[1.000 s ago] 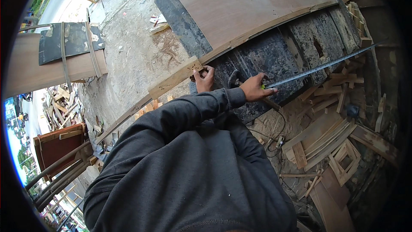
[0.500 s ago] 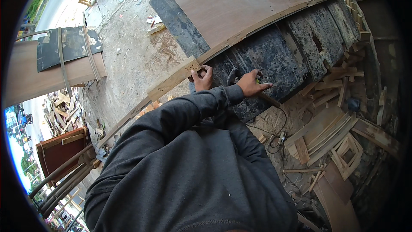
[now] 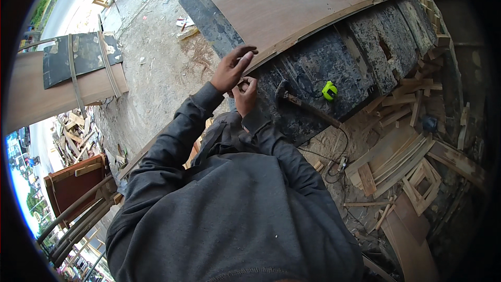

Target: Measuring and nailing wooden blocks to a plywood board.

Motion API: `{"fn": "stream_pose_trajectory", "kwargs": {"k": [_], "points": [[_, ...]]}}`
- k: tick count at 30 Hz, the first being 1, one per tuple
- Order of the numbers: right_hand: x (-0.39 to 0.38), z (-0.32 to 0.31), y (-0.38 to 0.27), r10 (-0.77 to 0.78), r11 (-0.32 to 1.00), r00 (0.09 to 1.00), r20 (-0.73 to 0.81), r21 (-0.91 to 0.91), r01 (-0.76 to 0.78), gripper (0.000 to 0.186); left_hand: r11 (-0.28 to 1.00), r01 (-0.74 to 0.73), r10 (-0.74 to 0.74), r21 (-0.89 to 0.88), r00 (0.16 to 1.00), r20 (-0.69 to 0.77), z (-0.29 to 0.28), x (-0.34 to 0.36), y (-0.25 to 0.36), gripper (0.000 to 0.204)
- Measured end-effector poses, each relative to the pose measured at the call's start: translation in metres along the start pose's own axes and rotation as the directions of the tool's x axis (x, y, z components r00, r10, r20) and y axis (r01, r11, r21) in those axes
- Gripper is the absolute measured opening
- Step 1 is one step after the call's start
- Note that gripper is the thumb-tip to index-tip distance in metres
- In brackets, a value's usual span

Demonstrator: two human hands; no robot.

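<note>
At the near left corner of the plywood panel [image 3: 308, 0], my two hands are close together. My left hand [image 3: 229, 70] reaches over the wooden strip along the panel's edge [image 3: 313, 27], its fingers stretched and the thumb apart. Just below it, my right hand [image 3: 245, 98] is closed, thumb against curled fingers; what it pinches, if anything, is hidden. A hammer [image 3: 308, 107] lies on the dark stained worktop [image 3: 318, 62] to the right of my hands. Farther right sits a bright yellow-green tape measure [image 3: 330, 90], with no hand on it.
A black cable [image 3: 345, 149] hangs off the worktop's near edge. Thin wood strips [image 3: 394, 164] and a small wooden frame [image 3: 421, 188] lie at the lower right. At the left stands another panel [image 3: 68, 86] with slats; scrap wood [image 3: 75, 133] is heaped below it.
My left hand has let go of the tape measure and swung left to beside my right hand. The short wooden board left of my right hand no longer shows.
</note>
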State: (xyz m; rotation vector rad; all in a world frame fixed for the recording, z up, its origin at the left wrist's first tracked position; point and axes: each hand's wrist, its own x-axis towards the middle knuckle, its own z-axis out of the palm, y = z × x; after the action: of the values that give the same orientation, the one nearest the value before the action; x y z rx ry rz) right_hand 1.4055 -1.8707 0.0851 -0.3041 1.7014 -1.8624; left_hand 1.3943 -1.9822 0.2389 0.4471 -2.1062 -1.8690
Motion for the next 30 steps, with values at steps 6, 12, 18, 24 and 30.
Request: {"fn": "stream_pose_trajectory", "kwargs": {"k": [6,12,18,24,30], "points": [[-0.002,0.003,-0.010,0.097,0.995,0.995,-0.016,-0.006,-0.097,0.041,0.930,0.340,-0.361,0.142,0.917,0.168,-0.132,-0.054,-0.082,0.063],[-0.003,0.003,-0.018,0.075,0.997,0.997,-0.006,0.028,-0.075,0.040,0.768,0.488,-0.631,0.415,0.687,0.361,-0.120,-0.055,-0.112,0.069],[-0.004,0.004,-0.023,0.064,0.998,0.998,0.016,-0.011,-0.064,0.039,0.773,0.432,-0.615,0.466,0.692,0.378,-0.107,-0.046,-0.118,0.069],[-0.003,0.004,-0.019,0.039,0.999,0.999,0.010,-0.029,-0.038,0.039,0.778,0.445,-0.614,0.443,0.688,0.386,-0.106,-0.046,-0.124,0.065],[-0.003,0.006,-0.021,0.090,0.996,0.996,0.013,0.000,-0.090,0.039,0.728,0.609,-0.681,0.315,0.589,0.435,-0.109,-0.047,-0.137,0.069]]}}
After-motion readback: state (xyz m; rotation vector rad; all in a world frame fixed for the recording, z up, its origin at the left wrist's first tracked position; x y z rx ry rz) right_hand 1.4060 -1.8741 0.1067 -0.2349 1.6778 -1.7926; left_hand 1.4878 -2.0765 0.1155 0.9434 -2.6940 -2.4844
